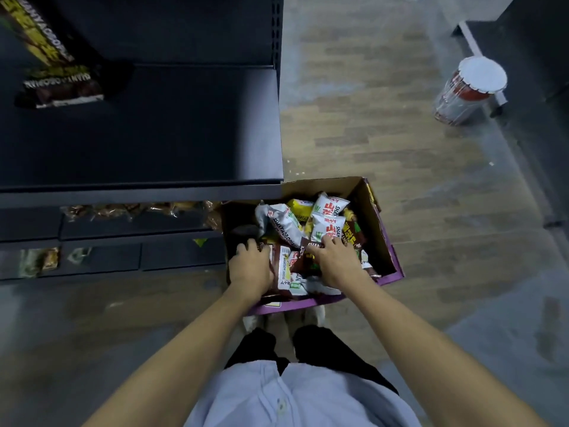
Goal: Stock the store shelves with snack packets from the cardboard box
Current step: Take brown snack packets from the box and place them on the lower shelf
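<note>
You see a cardboard box [374, 238], brown inside and purple outside, holding white snack packets [328, 224] with red lettering, plus brown and yellow ones. Your shelf [184, 124] is dark blue-black; the floor [369, 118] shows brown planks.

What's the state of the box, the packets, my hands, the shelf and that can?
cardboard box: open, on the floor.
snack packets: piled loose in the box.
left hand: in the box against packets, grip unclear.
right hand: fingers curled over a brown packet.
top shelf: one dark packet lying at its left.
canister: white lid on.
</note>
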A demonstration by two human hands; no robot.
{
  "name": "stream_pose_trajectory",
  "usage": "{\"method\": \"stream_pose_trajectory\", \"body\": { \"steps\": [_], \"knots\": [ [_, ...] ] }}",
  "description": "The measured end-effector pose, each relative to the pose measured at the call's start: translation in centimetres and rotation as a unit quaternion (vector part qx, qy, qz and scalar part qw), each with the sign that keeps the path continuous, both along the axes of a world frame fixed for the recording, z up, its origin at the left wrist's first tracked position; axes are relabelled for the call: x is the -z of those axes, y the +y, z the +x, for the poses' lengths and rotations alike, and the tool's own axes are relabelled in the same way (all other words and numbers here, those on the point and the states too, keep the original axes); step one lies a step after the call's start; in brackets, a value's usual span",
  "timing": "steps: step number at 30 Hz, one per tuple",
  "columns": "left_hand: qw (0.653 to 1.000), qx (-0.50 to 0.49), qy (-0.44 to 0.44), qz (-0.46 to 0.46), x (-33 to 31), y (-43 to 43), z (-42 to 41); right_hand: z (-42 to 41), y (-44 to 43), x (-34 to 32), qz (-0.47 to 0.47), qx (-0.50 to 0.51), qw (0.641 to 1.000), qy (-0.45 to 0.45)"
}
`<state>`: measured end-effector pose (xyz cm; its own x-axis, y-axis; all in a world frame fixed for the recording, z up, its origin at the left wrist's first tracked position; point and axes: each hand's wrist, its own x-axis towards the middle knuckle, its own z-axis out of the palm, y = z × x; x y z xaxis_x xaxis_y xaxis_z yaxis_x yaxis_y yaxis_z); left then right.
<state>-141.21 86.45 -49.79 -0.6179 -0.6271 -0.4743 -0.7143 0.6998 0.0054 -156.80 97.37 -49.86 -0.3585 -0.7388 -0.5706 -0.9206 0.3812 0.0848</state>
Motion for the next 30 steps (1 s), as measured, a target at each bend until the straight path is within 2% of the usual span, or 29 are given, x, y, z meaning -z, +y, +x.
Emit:
{"method": "stream_pose_trajectory", "body": {
  "steps": [5, 8, 11, 13, 18, 22, 27, 30],
  "knots": [
    [0.997, -0.035, -0.063, -0.001, 1.2, 0.1, -2.1, -2.3, -0.6, 0.4, 0.015, -0.029, 0.999, -0.031],
    [0.986, -0.130, -0.092, 0.050, 2.0, 0.2, -3.2, -3.1, -0.3, 0.5, 0.005, -0.062, 0.997, -0.041],
    [0.966, -0.224, -0.074, 0.102, 2.0, 0.6, -3.7, -4.2, 0.2, 0.0, -0.017, -0.073, 0.996, -0.058],
    [0.962, -0.249, -0.049, 0.105, 1.8, 0.7, -3.8, -5.5, 0.5, -0.3, -0.050, -0.054, 0.995, -0.062],
    [0.968, -0.238, 0.005, 0.082, -0.3, 1.3, -4.3, -8.7, 1.0, -0.7, -0.146, 0.044, 0.987, -0.053],
    [0.962, -0.267, 0.039, 0.044, -1.3, 1.5, -4.3, -9.4, 1.2, 0.1, -0.177, 0.097, 0.979, -0.032],
    [0.954, -0.292, 0.070, 0.007, -2.3, 2.5, -4.6, -8.7, 1.0, 1.5, -0.138, 0.147, 0.974, -0.105],
    [0.961, -0.255, 0.102, -0.043, -3.1, 3.1, -5.5, -8.5, 0.9, 2.1, -0.096, 0.147, 0.976, -0.130]
  ]
}}
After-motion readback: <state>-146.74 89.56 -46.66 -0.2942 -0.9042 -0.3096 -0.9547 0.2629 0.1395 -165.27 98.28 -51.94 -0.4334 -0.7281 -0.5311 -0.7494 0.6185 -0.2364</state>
